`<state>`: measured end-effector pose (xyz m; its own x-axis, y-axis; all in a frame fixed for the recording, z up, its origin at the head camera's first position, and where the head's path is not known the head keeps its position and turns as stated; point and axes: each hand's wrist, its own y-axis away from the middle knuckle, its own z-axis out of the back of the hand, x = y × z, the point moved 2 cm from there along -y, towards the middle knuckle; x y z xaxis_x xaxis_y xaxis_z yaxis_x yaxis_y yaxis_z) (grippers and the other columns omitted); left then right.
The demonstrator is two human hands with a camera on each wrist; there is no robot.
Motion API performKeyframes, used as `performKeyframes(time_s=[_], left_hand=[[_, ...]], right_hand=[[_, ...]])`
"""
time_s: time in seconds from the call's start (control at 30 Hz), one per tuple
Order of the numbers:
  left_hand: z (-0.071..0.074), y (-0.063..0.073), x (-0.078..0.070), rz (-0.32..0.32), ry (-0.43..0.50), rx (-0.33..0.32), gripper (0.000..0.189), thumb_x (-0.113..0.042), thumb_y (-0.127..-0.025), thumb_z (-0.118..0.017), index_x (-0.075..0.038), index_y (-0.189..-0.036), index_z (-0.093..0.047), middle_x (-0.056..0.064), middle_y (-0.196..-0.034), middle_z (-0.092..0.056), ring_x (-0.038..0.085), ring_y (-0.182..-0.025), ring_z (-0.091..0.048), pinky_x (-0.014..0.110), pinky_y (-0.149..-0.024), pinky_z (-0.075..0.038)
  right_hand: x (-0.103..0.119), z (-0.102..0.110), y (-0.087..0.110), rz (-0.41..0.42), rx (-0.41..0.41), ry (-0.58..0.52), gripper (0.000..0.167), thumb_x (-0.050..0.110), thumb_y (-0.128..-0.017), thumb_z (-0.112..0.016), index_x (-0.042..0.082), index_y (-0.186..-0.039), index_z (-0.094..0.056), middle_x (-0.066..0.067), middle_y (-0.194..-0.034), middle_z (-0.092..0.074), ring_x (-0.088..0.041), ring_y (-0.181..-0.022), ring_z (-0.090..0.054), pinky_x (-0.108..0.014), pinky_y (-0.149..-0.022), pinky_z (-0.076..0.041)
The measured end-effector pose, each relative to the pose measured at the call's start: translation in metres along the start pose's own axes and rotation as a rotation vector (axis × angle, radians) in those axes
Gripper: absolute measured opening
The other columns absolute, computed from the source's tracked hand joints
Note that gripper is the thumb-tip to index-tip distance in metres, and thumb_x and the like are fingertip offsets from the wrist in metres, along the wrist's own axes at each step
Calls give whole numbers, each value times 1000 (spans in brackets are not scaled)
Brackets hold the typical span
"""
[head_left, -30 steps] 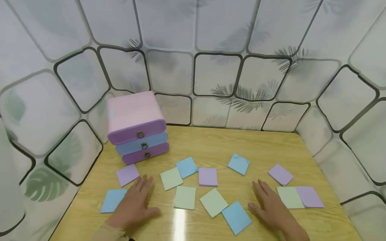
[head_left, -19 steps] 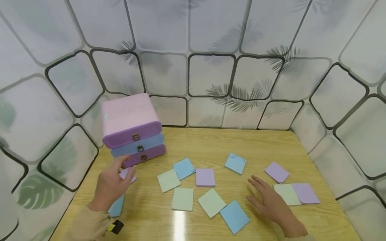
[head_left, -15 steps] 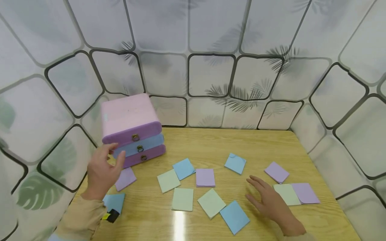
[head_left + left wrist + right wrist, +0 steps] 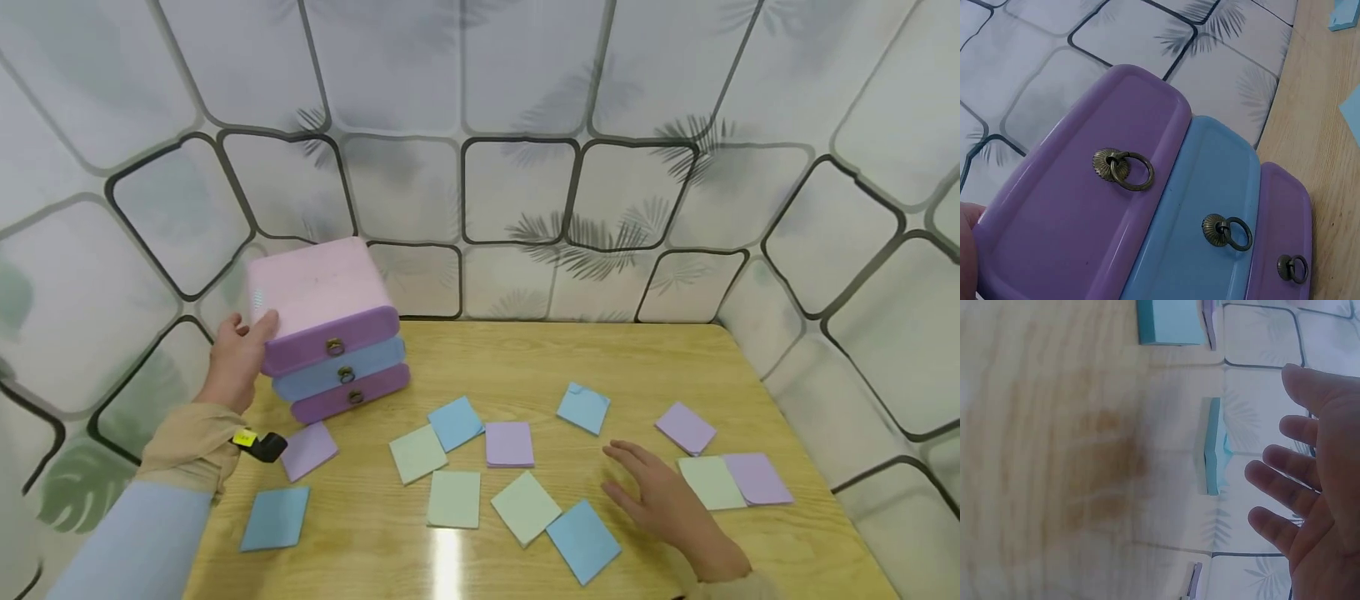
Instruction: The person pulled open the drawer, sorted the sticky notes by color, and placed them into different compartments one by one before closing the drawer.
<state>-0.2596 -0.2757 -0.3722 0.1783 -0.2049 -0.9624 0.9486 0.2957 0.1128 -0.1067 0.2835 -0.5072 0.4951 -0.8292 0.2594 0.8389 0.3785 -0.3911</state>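
Observation:
A small drawer unit (image 4: 322, 287) with a pink top stands at the back left of the table. Its fronts are a purple top drawer (image 4: 1085, 187), a blue middle drawer (image 4: 1200, 187) and a purple bottom drawer (image 4: 1282, 219), each with a bronze ring pull. My left hand (image 4: 234, 362) is at the unit's left side, its thumb touching the top drawer's left edge; the other fingers are partly hidden. My right hand (image 4: 663, 504) hovers over the table with loosely spread fingers and holds nothing. Nearest to it lie a green paper square (image 4: 712, 483) and a blue paper square (image 4: 584, 542).
More paper squares are spread over the wooden table (image 4: 525, 358). A purple square (image 4: 309, 450) and a blue square (image 4: 275, 518) lie in front of the unit, below the left arm. Patterned wall panels (image 4: 525, 192) close off the back and sides.
My left hand has lifted off the table by the blue square and moved forward and left to the drawer unit's side. The right hand has shifted slightly and stays off the squares.

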Motion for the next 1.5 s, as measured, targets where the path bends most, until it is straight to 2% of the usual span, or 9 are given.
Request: performKeyframes(time_s=[0.1, 0.2, 0.33, 0.47, 0.6, 0.97, 1.1, 1.23, 1.5], left_hand=[[0, -3, 3, -1, 55, 55, 80, -48, -94, -52, -5, -152, -17, 11, -135, -40, 19, -112, -47, 30, -97, -38], [-1, -4, 4, -39, 67, 73, 71, -43, -96, -53, -4, -149, -26, -2, -116, -45, 7, -96, -48, 23, -84, -38], [-4, -6, 4, -78, 56, 104, 71, -41, -97, -52, -4, -150, -25, 4, -125, -45, 11, -105, -46, 26, -91, -36], [-8, -6, 3, -85, 55, 132, 71, -41, -98, -49, -5, -152, -20, 14, -145, -34, 19, -121, -39, 34, -104, -31], [-14, -6, 3, -100, 52, 169, 70, -40, -99, -47, -6, -153, -18, 17, -151, -27, 23, -129, -32, 40, -110, -25], [-32, -8, 2, -130, 23, 242, 70, -41, -99, -47, -9, -154, -16, 15, -154, -27, 26, -132, -31, 44, -110, -25], [-42, -10, 0, -130, 32, 289, 74, -39, -99, -48, -10, -155, -7, 12, -158, -17, 25, -139, -20, 43, -115, -16], [-55, -10, -2, -120, 26, 320, 75, -38, -99, -49, -13, -155, -5, 10, -159, -13, 24, -141, -17, 42, -115, -15], [-76, -9, -6, -142, 24, 356, 77, -36, -99, -50, -9, -154, -3, 10, -159, -7, 22, -144, -9, 40, -116, -11]], right_hand=[[1, -2, 0, -6, 11, -10, 51, 26, -84, -76, 6, -127, -58, -13, -127, -59, -32, -109, -59, -50, -82, -52], [0, -4, 2, -7, 5, -9, 51, 25, -83, -76, 6, -127, -59, -13, -126, -59, -31, -108, -60, -48, -82, -52], [0, -6, 2, 2, -11, -13, 52, 23, -82, -77, 5, -127, -59, -13, -125, -59, -30, -108, -60, -46, -81, -53], [1, -9, -1, 1, 0, -19, 54, 26, -83, -76, 7, -130, -57, -10, -127, -58, -29, -110, -60, -46, -81, -53], [3, -11, -3, -5, 19, -16, 55, 28, -84, -75, 9, -132, -55, -9, -129, -57, -28, -111, -59, -46, -83, -52], [4, -14, -6, -10, 33, -30, 56, 28, -85, -74, 8, -133, -54, -10, -130, -56, -28, -112, -58, -46, -82, -53], [5, -14, -6, -11, 36, -38, 56, 28, -85, -74, 8, -133, -54, -11, -130, -56, -29, -112, -58, -46, -82, -53], [6, -14, -7, -6, 38, -37, 55, 29, -87, -73, 9, -134, -53, -10, -130, -56, -29, -112, -58, -46, -83, -52], [9, -11, -20, 73, -16, -45, 58, 25, -84, -76, 6, -134, -53, -8, -129, -57, -26, -109, -60, -43, -81, -54]])
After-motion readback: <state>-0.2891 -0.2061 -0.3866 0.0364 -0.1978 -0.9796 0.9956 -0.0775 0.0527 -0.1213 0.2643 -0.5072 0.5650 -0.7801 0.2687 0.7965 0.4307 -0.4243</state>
